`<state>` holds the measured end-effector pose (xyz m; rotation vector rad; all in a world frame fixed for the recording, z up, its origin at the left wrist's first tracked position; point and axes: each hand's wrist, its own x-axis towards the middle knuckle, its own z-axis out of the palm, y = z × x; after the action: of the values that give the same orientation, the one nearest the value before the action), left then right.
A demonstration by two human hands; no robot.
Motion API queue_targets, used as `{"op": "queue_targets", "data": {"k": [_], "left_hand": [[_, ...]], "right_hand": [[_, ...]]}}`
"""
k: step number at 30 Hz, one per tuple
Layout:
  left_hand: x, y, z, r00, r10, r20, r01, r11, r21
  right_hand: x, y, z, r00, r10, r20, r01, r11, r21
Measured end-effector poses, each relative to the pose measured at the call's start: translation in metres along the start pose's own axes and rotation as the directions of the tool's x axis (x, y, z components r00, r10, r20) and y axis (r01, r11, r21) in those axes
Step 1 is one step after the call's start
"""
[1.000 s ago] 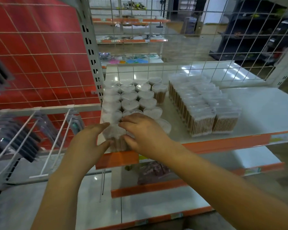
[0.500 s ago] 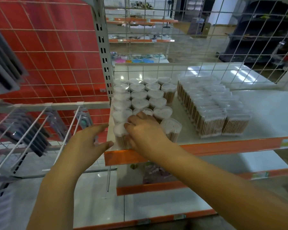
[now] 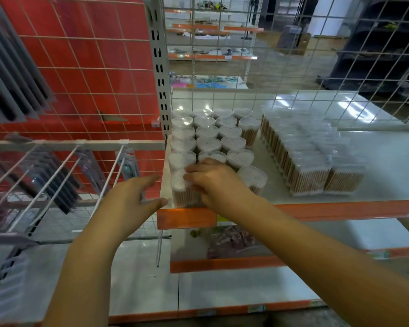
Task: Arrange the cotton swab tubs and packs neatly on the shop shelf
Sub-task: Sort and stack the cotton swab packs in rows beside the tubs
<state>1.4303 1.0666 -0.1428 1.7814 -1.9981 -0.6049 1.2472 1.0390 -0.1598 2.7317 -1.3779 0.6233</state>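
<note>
1. Where the white shelf board meets its orange front strip, a clear plastic heart-lidded tub of wooden-stemmed cotton swabs stands at the front left corner, first in the leftmost column.
2. Handling, as a judgement: light, rigid, smooth-walled and likely slippery; thin plastic that may flex under a squeeze. Best taken round the side wall, low down, not by the lid.
3. Right hand: fingers curled over the tub's right side and top, holding it; how tightly cannot be told.
4. Left hand: fingers straight and spread, holding nothing, just beside the shelf's left edge and apart from the tub.
5. Further matching tubs: upright, packed in close rows behind the held one; white swab tips show through the lids. One tub stands forward at the right, slightly out of line.
6. Rectangular clear packs of swabs: a tidy block, well apart to the right.
7. White wire grid backing behind; red grid panel to the left.
</note>
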Motion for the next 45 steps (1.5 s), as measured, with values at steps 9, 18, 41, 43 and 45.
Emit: {"op": "queue_targets", "data": {"k": [9, 18, 41, 43, 45], "left_hand": [[0.005, -0.006, 0.006, 1.000, 0.001, 0.021, -0.001, 1.000, -0.014], [0.020, -0.007, 0.008, 0.995, 0.072, 0.070, -0.069, 0.997, -0.040], [0.045, -0.013, 0.010, 0.988, 0.145, 0.052, -0.134, 0.976, -0.169], [0.044, -0.012, 0.010, 0.988, 0.147, 0.051, -0.136, 0.977, -0.165], [0.043, -0.011, 0.011, 0.987, 0.153, 0.054, -0.142, 0.975, -0.168]], "right_hand": [[0.002, -0.019, -0.010, 0.982, 0.168, -0.091, -0.163, 0.985, 0.058], [0.008, -0.031, 0.003, 0.976, 0.209, -0.069, -0.214, 0.972, -0.093], [0.001, -0.015, -0.001, 0.984, 0.168, -0.060, -0.169, 0.986, -0.012], [0.003, -0.021, 0.001, 0.976, 0.205, -0.071, -0.209, 0.976, -0.054], [0.005, -0.023, 0.002, 0.975, 0.220, -0.046, -0.222, 0.973, -0.061]]}}
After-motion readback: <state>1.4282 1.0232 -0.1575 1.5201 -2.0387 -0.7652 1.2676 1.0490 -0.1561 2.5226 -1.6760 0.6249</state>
